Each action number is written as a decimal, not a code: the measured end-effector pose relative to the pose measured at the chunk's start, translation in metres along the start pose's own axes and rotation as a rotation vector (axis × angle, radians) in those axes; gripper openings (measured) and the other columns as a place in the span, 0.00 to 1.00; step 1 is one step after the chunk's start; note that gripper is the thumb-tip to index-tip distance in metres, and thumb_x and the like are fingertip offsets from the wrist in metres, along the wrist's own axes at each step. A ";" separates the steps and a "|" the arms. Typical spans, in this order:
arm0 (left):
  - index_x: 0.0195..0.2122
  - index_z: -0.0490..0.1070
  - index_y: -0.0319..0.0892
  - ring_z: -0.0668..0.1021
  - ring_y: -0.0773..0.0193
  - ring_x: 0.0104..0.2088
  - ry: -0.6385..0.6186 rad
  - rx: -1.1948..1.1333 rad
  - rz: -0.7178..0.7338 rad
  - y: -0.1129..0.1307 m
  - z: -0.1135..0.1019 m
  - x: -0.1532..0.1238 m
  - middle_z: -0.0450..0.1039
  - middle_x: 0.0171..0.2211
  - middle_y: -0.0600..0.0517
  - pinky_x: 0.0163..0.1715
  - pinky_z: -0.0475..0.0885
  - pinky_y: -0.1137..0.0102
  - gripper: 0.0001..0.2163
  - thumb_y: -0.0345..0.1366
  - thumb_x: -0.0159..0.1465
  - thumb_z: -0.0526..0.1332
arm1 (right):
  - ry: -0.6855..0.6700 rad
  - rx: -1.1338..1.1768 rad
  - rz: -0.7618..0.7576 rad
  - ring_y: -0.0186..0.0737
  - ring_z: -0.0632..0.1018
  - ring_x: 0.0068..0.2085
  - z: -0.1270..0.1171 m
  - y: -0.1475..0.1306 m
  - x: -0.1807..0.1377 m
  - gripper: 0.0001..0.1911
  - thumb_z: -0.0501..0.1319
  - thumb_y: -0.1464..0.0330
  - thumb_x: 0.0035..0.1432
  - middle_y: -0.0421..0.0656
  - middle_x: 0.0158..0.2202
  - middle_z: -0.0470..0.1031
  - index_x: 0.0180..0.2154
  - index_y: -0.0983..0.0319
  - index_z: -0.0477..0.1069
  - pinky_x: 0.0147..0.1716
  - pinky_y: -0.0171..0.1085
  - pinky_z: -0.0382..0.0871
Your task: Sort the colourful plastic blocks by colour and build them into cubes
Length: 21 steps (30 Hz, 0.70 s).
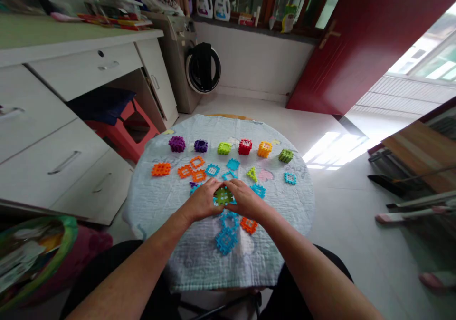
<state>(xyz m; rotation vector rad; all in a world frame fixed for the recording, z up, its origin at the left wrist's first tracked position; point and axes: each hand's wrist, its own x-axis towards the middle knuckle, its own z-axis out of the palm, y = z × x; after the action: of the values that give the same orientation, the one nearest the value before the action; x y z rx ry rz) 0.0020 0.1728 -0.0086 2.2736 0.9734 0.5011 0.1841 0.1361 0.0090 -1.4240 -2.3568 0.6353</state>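
A small round table under a pale blue quilted cloth [185, 258] carries many plastic interlocking tiles. My left hand [202, 198] and my right hand [245, 197] meet at the table's middle, both closed around a green tile block [224, 196] with blue edges. Blue tiles [226, 239] and an orange tile [248, 225] lie just in front of my hands. Orange tiles [161, 169] lie flat to the left. A far row holds assembled cubes: purple [177, 143], dark purple [200, 145], green [224, 148], red [245, 146], orange [264, 149] and green [285, 155].
White drawers and a desk [53, 120] stand at the left, with a red stool [123, 130] beneath. A washing machine [188, 68] is behind the table, a red door [356, 39] at the back right. Wooden boards [413, 153] lie on the floor at the right.
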 end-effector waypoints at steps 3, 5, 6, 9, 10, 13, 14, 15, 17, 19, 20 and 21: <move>0.46 0.66 0.43 0.74 0.55 0.44 -0.015 -0.082 -0.015 0.000 0.007 0.004 0.70 0.42 0.47 0.46 0.71 0.62 0.23 0.37 0.48 0.66 | -0.029 -0.048 0.065 0.44 0.71 0.45 -0.004 0.000 -0.004 0.24 0.66 0.67 0.50 0.49 0.43 0.70 0.48 0.65 0.66 0.46 0.41 0.65; 0.48 0.62 0.44 0.76 0.56 0.42 -0.017 -0.176 -0.061 -0.001 0.012 0.004 0.70 0.42 0.48 0.44 0.72 0.62 0.26 0.38 0.48 0.66 | -0.053 -0.079 0.067 0.43 0.71 0.44 -0.005 0.000 -0.005 0.22 0.66 0.67 0.49 0.48 0.41 0.69 0.47 0.64 0.67 0.44 0.40 0.65; 0.50 0.60 0.45 0.76 0.57 0.41 -0.020 -0.222 -0.081 -0.001 0.014 0.004 0.70 0.42 0.49 0.44 0.73 0.62 0.27 0.39 0.49 0.67 | -0.071 -0.094 0.061 0.43 0.71 0.43 -0.005 0.000 -0.005 0.21 0.66 0.67 0.48 0.48 0.41 0.69 0.45 0.64 0.68 0.44 0.40 0.65; 0.55 0.53 0.47 0.77 0.56 0.45 -0.025 -0.288 -0.074 -0.004 0.019 0.002 0.69 0.45 0.48 0.48 0.72 0.58 0.33 0.40 0.50 0.67 | -0.115 -0.137 0.050 0.43 0.71 0.41 -0.008 0.006 -0.005 0.17 0.67 0.69 0.45 0.47 0.39 0.68 0.40 0.64 0.70 0.43 0.39 0.65; 0.57 0.51 0.47 0.76 0.55 0.48 -0.017 -0.282 -0.056 -0.005 0.019 0.001 0.68 0.47 0.46 0.50 0.71 0.56 0.36 0.40 0.50 0.67 | -0.108 -0.142 0.057 0.42 0.71 0.41 -0.012 0.013 -0.005 0.18 0.67 0.69 0.45 0.47 0.39 0.68 0.40 0.64 0.70 0.43 0.39 0.65; 0.61 0.45 0.48 0.69 0.51 0.57 0.071 -0.212 -0.023 -0.009 0.017 -0.001 0.63 0.55 0.42 0.54 0.67 0.53 0.42 0.41 0.50 0.68 | 0.018 -0.148 0.153 0.41 0.70 0.42 -0.038 0.054 -0.010 0.22 0.66 0.69 0.44 0.46 0.42 0.67 0.44 0.63 0.69 0.43 0.37 0.65; 0.62 0.44 0.48 0.68 0.51 0.58 0.110 -0.186 -0.028 -0.010 0.015 -0.002 0.62 0.57 0.42 0.54 0.67 0.53 0.42 0.42 0.51 0.67 | 0.089 -0.166 0.215 0.40 0.70 0.42 -0.050 0.074 -0.014 0.22 0.65 0.69 0.45 0.46 0.42 0.67 0.45 0.63 0.68 0.43 0.37 0.65; 0.63 0.44 0.48 0.68 0.52 0.58 0.146 -0.164 -0.041 -0.011 0.013 -0.002 0.61 0.57 0.42 0.54 0.67 0.54 0.41 0.42 0.52 0.67 | 0.163 -0.195 0.292 0.40 0.70 0.42 -0.064 0.096 -0.017 0.23 0.65 0.69 0.46 0.46 0.43 0.67 0.46 0.64 0.68 0.44 0.37 0.64; 0.63 0.46 0.48 0.69 0.53 0.57 0.181 -0.128 -0.068 -0.013 0.009 -0.002 0.63 0.56 0.43 0.53 0.69 0.55 0.38 0.42 0.54 0.65 | 0.278 -0.265 0.440 0.41 0.69 0.43 -0.091 0.141 -0.026 0.25 0.65 0.68 0.46 0.46 0.44 0.67 0.48 0.64 0.68 0.47 0.37 0.63; 0.61 0.51 0.48 0.71 0.53 0.55 0.178 -0.097 -0.077 -0.015 0.008 -0.002 0.66 0.54 0.44 0.52 0.70 0.56 0.34 0.41 0.55 0.64 | 0.343 -0.301 0.574 0.41 0.70 0.44 -0.114 0.182 -0.033 0.25 0.65 0.67 0.45 0.46 0.44 0.67 0.48 0.64 0.68 0.47 0.38 0.63; 0.60 0.54 0.48 0.72 0.53 0.53 0.170 -0.083 -0.074 -0.017 0.008 -0.001 0.67 0.53 0.45 0.51 0.70 0.57 0.32 0.40 0.55 0.63 | 0.358 -0.309 0.623 0.42 0.69 0.44 -0.123 0.200 -0.036 0.26 0.65 0.66 0.44 0.46 0.43 0.67 0.48 0.64 0.69 0.47 0.39 0.63; 0.59 0.56 0.48 0.73 0.54 0.52 0.161 -0.070 -0.069 -0.018 0.008 -0.001 0.69 0.52 0.45 0.51 0.70 0.57 0.30 0.40 0.55 0.63 | 0.364 -0.317 0.658 0.42 0.69 0.43 -0.130 0.215 -0.037 0.26 0.65 0.66 0.44 0.46 0.43 0.67 0.47 0.64 0.69 0.47 0.39 0.63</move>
<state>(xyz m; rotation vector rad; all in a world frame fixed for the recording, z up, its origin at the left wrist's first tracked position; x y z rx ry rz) -0.0037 0.1786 -0.0267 2.1556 1.0918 0.6854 0.4244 0.2172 0.0062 -2.2617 -1.7403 0.1120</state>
